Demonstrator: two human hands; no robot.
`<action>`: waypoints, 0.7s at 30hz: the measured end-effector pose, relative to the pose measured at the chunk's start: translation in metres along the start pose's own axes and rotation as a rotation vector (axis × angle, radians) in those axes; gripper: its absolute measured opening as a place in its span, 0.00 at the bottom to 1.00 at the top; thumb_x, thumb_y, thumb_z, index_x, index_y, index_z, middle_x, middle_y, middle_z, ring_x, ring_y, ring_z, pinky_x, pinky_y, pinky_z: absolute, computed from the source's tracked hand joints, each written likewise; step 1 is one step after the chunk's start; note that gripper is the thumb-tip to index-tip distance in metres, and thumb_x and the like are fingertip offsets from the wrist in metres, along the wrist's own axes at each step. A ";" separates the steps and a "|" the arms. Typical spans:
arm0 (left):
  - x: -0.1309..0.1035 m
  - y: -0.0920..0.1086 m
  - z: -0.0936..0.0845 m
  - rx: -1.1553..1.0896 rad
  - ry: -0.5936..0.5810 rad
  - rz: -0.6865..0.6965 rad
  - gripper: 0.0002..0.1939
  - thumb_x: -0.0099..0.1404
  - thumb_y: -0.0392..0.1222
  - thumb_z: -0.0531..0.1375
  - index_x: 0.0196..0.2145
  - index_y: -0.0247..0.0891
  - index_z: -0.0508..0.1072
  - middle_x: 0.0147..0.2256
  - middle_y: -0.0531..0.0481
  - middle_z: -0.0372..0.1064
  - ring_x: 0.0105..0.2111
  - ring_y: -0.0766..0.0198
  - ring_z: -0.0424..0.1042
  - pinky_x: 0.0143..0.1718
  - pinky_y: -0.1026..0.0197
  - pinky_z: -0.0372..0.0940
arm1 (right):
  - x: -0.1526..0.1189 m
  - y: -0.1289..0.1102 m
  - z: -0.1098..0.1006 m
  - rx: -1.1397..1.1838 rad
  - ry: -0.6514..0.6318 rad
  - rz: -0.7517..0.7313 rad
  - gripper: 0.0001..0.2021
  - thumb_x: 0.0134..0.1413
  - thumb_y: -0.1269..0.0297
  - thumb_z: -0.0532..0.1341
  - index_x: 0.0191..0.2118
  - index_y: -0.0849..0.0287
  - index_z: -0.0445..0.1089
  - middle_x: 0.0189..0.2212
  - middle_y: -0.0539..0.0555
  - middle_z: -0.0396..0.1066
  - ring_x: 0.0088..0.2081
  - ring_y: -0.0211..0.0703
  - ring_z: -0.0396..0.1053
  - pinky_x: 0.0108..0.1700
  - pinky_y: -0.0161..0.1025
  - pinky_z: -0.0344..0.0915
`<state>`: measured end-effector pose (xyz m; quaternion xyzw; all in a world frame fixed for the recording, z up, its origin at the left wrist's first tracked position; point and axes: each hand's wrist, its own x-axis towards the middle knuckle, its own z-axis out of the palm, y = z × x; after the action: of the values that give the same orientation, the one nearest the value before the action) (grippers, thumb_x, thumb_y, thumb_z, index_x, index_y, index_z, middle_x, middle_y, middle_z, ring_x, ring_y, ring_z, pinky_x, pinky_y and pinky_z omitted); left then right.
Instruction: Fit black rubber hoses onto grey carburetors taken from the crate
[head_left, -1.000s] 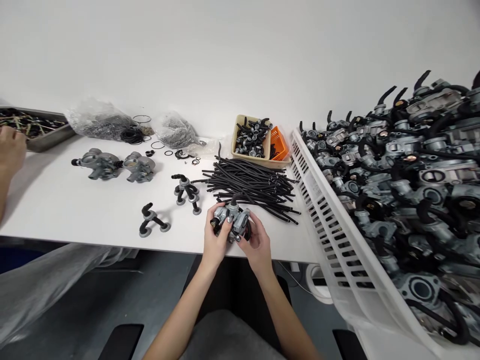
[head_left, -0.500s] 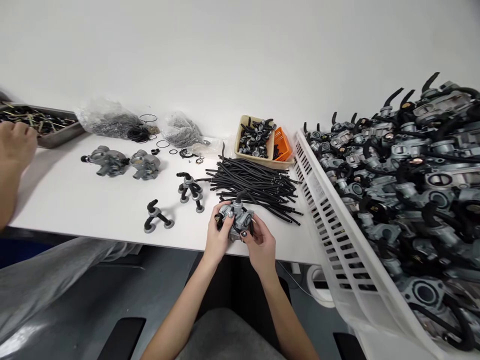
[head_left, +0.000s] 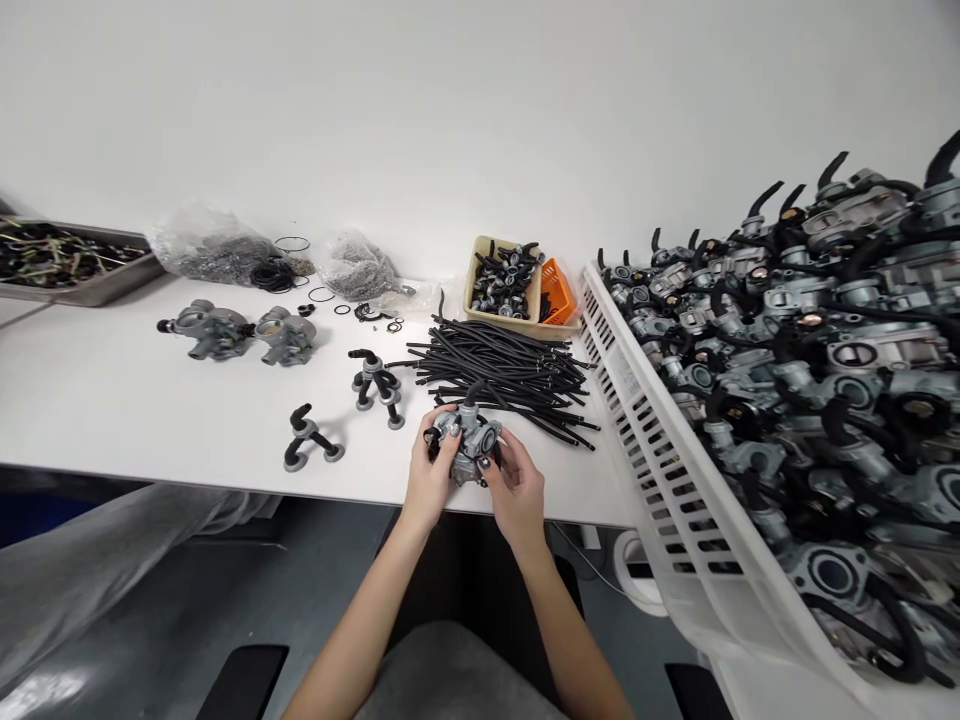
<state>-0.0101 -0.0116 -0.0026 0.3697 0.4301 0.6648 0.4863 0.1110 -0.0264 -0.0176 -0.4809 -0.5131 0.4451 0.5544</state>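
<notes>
A grey metal carburetor (head_left: 466,440) with a short black hose on top is held between both hands over the table's front edge. My left hand (head_left: 430,468) grips its left side, the thumb lying across the front. On its right side my right hand (head_left: 517,490) is closed round it, thumb low on the body. Just behind lies a pile of black hoses (head_left: 502,365). To the left stand two small fittings with black hose pieces, one nearer (head_left: 304,432) and one farther (head_left: 375,380). Two more carburetors (head_left: 210,330) rest farther left.
A white crate (head_left: 660,450) heaped with carburetors stands at the right. Behind the hoses are a beige tray (head_left: 480,300) of fittings and an orange basket (head_left: 559,290). Plastic bags (head_left: 360,262) and black rings lie at the back, a metal tray (head_left: 112,285) at the far left.
Another person's hand and forearm at the far left have gone out of view. The view has shifted slightly; both my hands keep their hold on the carburetor.
</notes>
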 end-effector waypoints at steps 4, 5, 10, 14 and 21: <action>0.001 0.002 -0.001 -0.152 -0.014 -0.135 0.22 0.59 0.56 0.63 0.45 0.40 0.72 0.42 0.48 0.73 0.43 0.59 0.71 0.46 0.60 0.64 | 0.009 -0.013 -0.012 0.079 -0.083 -0.091 0.22 0.58 0.53 0.61 0.56 0.56 0.68 0.55 0.59 0.71 0.55 0.51 0.70 0.58 0.49 0.66; 0.002 0.003 -0.002 -0.195 -0.018 -0.181 0.24 0.58 0.59 0.63 0.45 0.39 0.72 0.41 0.48 0.74 0.43 0.57 0.72 0.46 0.59 0.66 | 0.013 -0.019 -0.016 0.104 -0.100 -0.112 0.20 0.60 0.53 0.60 0.55 0.55 0.69 0.55 0.58 0.71 0.55 0.51 0.70 0.58 0.49 0.66; 0.002 0.017 -0.001 -0.330 -0.041 -0.417 0.28 0.63 0.60 0.56 0.45 0.31 0.73 0.36 0.41 0.77 0.38 0.52 0.76 0.42 0.52 0.70 | 0.050 -0.048 -0.016 0.181 -0.330 -0.093 0.18 0.59 0.51 0.60 0.52 0.50 0.72 0.52 0.56 0.74 0.52 0.48 0.71 0.57 0.48 0.65; 0.000 0.027 -0.002 -0.402 -0.055 -0.618 0.29 0.69 0.57 0.48 0.46 0.26 0.73 0.31 0.38 0.77 0.33 0.52 0.78 0.37 0.53 0.73 | 0.077 -0.056 0.000 0.176 -0.443 -0.014 0.18 0.49 0.51 0.68 0.43 0.54 0.77 0.39 0.55 0.79 0.42 0.47 0.75 0.48 0.45 0.69; 0.001 0.029 -0.005 -0.435 -0.143 -0.735 0.36 0.69 0.62 0.45 0.47 0.23 0.73 0.27 0.35 0.77 0.26 0.51 0.78 0.30 0.53 0.73 | 0.085 -0.051 0.005 0.270 -0.463 0.038 0.11 0.46 0.55 0.70 0.32 0.57 0.80 0.28 0.53 0.79 0.28 0.41 0.72 0.28 0.35 0.65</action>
<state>-0.0247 -0.0160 0.0223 0.1257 0.3482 0.4952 0.7859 0.1129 0.0511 0.0454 -0.2975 -0.5531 0.6181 0.4727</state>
